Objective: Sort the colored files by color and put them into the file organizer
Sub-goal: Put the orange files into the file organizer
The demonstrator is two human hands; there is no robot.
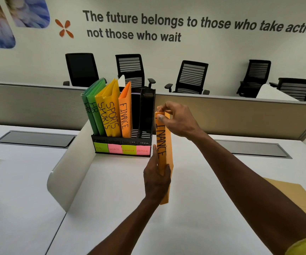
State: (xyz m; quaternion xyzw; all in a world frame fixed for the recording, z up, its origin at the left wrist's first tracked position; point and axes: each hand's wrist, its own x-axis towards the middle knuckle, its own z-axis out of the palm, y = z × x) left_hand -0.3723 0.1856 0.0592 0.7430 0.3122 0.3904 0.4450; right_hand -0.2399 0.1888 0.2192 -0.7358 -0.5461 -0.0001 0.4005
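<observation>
A black file organizer (144,137) stands on the white desk, with sticky labels HR, SPORTS, FINANCE, ADMIN on its front. It holds two green HR files (91,111), two yellow SPORTS files (111,116) and one orange FINANCE file (125,115); the rightmost slot looks empty. Just right of the organizer I hold a second orange FINANCE file (164,144) upright. My left hand (156,181) grips its lower part. My right hand (178,119) pinches its top edge.
A brown folder (301,199) lies flat on the desk at the right. A white curved divider (71,162) runs left of the organizer. Grey cable hatches (36,138) sit in the desk. A partition wall and several office chairs stand behind.
</observation>
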